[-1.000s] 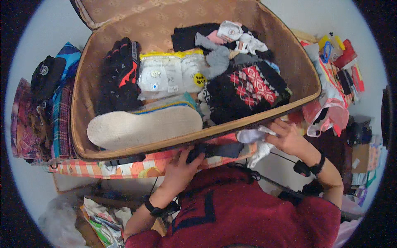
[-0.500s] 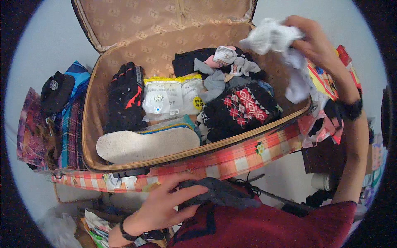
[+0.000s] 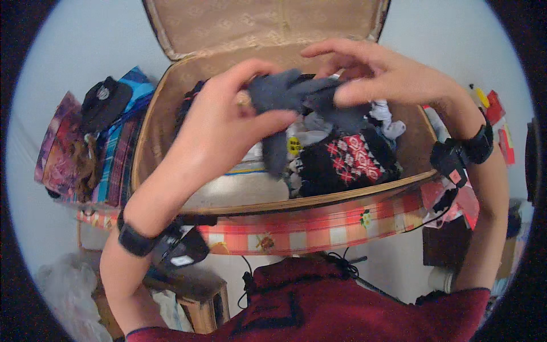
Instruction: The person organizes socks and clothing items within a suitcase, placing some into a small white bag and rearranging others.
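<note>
My left hand [image 3: 222, 108] is closed on dark grey socks [image 3: 279, 94], which hang above the open suitcase [image 3: 165, 108]. My right hand [image 3: 387, 74] has its fingers spread beside the socks' right end, its thumb close to the fabric; whether it touches cannot be made out. Below lie a black, red and white patterned knit piece [image 3: 356, 159] and, to its right, white socks [image 3: 390, 122]. A pale insole [image 3: 245, 191] lies at the suitcase's near left. My hands and the grey socks hide much of the middle.
The suitcase lid [image 3: 228, 25] stands raised at the back. Left of the case are a black cap [image 3: 105, 102] and folded plaid cloth [image 3: 114, 165]. A red checked tablecloth [image 3: 307, 231] hangs along the front, with a clear plastic bag [image 3: 68, 290] low on the left.
My left hand has lifted the grey socks from near my body to above the suitcase. My right hand has let go of the white socks, now at the case's right end, and moved left.
</note>
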A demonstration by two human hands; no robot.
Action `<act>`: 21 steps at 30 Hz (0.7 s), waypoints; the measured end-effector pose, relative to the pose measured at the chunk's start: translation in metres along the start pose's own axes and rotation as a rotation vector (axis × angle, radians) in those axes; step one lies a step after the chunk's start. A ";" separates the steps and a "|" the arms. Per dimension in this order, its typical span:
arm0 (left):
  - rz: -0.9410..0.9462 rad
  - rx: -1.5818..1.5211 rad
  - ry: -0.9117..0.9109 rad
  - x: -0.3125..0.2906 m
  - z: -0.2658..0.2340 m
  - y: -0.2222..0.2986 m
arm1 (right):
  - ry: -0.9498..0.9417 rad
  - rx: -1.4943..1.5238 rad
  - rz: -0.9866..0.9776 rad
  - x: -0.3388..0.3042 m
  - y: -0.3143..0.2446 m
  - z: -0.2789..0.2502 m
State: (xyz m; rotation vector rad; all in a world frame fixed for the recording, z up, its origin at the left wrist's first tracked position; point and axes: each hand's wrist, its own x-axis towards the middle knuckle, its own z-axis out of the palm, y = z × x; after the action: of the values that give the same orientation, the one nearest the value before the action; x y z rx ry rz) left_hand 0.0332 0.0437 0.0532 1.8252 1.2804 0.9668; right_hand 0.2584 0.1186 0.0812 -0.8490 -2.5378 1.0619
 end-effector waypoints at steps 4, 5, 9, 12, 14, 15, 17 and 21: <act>0.195 -0.146 0.006 0.007 0.008 -0.002 | 0.095 -0.028 -0.130 0.025 0.016 0.018; 0.182 -0.142 0.014 0.004 0.004 -0.003 | 0.146 -0.094 -0.109 0.029 0.026 0.015; 0.091 -0.005 0.066 -0.034 -0.032 0.008 | 0.309 -0.397 -0.105 0.045 0.078 -0.019; -0.004 -0.020 0.160 -0.077 -0.067 -0.001 | 0.082 -0.582 0.103 0.049 0.102 -0.031; -0.073 0.030 0.284 -0.108 -0.079 -0.005 | -0.229 -0.646 0.258 0.042 0.114 -0.031; -0.081 0.036 0.289 -0.122 -0.084 -0.010 | -0.375 -0.714 0.240 0.028 0.147 -0.040; -0.065 -0.088 0.373 -0.161 -0.097 -0.024 | -0.448 -0.774 0.211 0.024 0.165 -0.030; -0.291 -0.052 0.460 -0.219 -0.109 -0.066 | -0.425 -0.745 0.240 0.044 0.140 -0.020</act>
State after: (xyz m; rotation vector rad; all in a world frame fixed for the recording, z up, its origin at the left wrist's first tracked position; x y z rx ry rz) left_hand -0.1415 -0.1347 0.0090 1.3664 1.7196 1.2816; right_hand 0.2908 0.2351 -0.0042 -1.2285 -3.3287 0.3299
